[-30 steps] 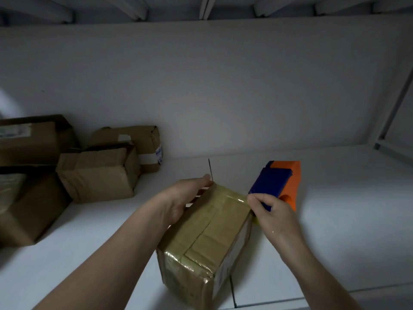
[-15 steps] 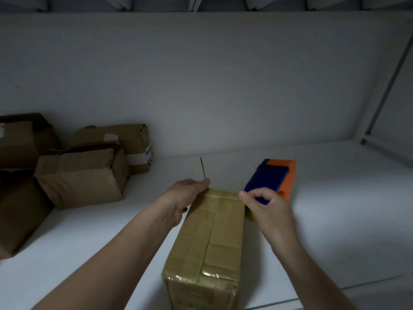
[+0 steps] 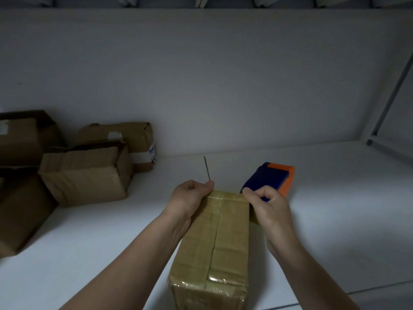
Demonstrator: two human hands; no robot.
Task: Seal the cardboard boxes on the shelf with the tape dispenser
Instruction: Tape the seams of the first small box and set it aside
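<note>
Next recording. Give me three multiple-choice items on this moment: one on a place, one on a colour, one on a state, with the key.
1. Where do the other cardboard boxes sit?
A. At the left of the shelf
B. At its right
C. On the floor

2. What colours is the tape dispenser?
A. Red and white
B. Blue and orange
C. All black

3. How is the top seam of the nearest box?
A. Flaps standing open
B. Cut open
C. Covered with tape

Key: 1 A, they are heaped at the left by the back wall; 2 B, it shows a blue part and an orange part; 3 C, glossy tape runs along the seam and over the near edge.
</note>
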